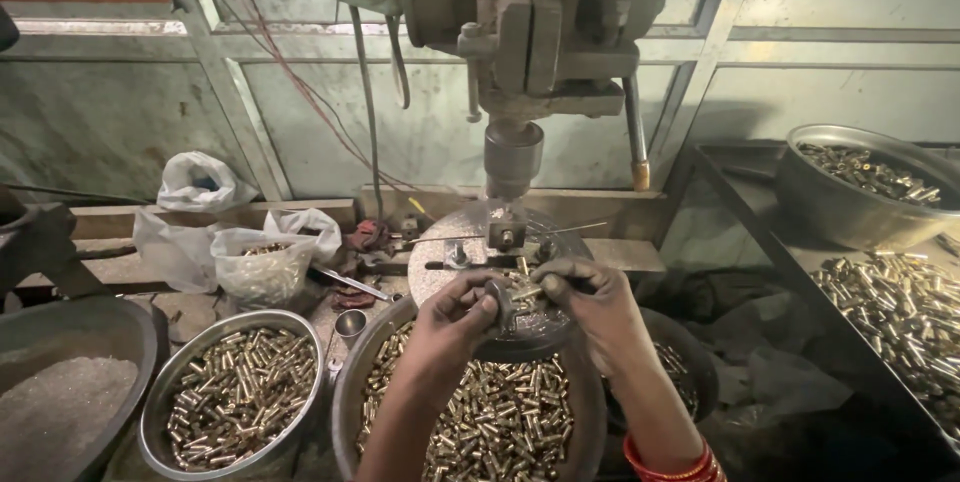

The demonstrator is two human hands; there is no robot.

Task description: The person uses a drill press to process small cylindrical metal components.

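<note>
The left hand (462, 310) and right hand (590, 294) meet over the round metal plate (450, 242) just below the drill spindle (512, 157), with a small brass piece (524, 292) lying sideways between them, its long axis running from one hand to the other. The left fingers are pinched shut on a small grey metal part (499, 304) touching the brass piece's near end; the right fingers curl closed around its far end, though how tightly I cannot tell
</note>
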